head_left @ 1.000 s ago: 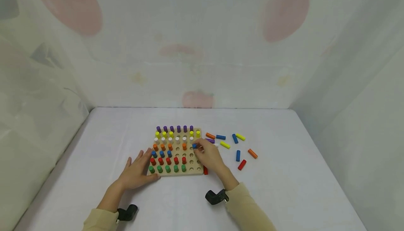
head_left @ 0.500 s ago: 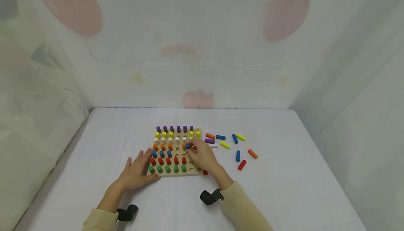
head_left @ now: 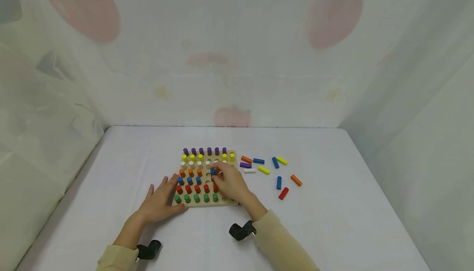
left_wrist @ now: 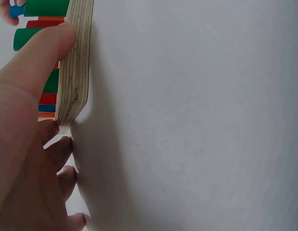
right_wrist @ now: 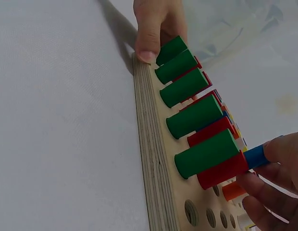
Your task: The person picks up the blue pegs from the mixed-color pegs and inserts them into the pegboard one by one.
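A wooden pegboard [head_left: 222,204] lies on the white table, with rows of purple, yellow, white, orange, blue, red and green pegs standing in it. My right hand [head_left: 231,182] reaches over its middle and pinches a blue peg [head_left: 212,172] between thumb and fingers. In the right wrist view that blue peg [right_wrist: 255,156] shows behind the red and green pegs [right_wrist: 206,154]. At the board's left side rests my left hand [head_left: 159,203], fingers spread along the edge. Its thumb [left_wrist: 60,41] presses the near edge in the left wrist view. My right hand hides some holes.
Loose pegs lie right of the board: a white peg [head_left: 249,171], a purple peg [head_left: 245,165], a red peg [head_left: 283,193], an orange peg [head_left: 296,180], and several blue and yellow ones. A pale printed curtain [head_left: 277,89] hangs behind the table.
My right hand has moved left across the board with the blue peg, from the right-hand columns to the middle. The left hand has stayed still.
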Demonstrator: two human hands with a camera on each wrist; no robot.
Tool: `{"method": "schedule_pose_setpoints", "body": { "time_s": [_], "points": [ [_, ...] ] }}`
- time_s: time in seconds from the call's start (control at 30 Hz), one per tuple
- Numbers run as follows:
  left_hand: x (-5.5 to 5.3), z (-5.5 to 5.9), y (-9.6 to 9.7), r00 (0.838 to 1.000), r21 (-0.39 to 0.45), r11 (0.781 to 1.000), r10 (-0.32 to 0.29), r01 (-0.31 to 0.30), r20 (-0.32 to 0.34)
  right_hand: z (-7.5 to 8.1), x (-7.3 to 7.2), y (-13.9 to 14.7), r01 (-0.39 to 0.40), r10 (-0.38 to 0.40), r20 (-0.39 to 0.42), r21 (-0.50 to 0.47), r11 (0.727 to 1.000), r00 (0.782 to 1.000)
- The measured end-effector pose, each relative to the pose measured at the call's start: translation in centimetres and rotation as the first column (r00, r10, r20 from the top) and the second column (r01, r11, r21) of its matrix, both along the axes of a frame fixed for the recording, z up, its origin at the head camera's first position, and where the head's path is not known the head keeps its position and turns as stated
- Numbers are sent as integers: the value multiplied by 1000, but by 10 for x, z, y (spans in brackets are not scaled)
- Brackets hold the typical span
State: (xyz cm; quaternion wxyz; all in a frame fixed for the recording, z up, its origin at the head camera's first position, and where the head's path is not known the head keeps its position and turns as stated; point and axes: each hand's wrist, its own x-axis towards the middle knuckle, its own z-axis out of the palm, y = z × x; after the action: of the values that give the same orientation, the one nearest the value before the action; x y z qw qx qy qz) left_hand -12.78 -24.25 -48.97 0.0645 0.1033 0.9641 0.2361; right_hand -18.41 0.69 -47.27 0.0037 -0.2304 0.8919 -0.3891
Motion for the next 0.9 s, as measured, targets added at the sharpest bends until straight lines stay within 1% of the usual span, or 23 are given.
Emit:
{"method": "schedule_pose_setpoints", "body": {
  "time_s": [0.1,0.27,0.67,0.77,0.9],
  "points": [
    [0,-1,0,1000,1,1000,-3,3,-1,1,0,-2,-6,7,-16,5,1000,1000],
    [-1,-4,-1,1000,1,1000,-7,7,0,1,-1,-6,-9,11,-43,48,999,999],
    [-1,-4,-1,1000,-7,1000,0,0,13,2,-3,-13,-35,42,-59,123,992,997],
    [-1,-4,-3,1000,-13,1000,4,-3,24,2,-3,-15,-46,53,-50,142,989,997],
    [-1,-5,-3,1000,-11,1000,6,-6,30,2,-3,-18,-57,61,-20,162,985,998]
  ]
}}
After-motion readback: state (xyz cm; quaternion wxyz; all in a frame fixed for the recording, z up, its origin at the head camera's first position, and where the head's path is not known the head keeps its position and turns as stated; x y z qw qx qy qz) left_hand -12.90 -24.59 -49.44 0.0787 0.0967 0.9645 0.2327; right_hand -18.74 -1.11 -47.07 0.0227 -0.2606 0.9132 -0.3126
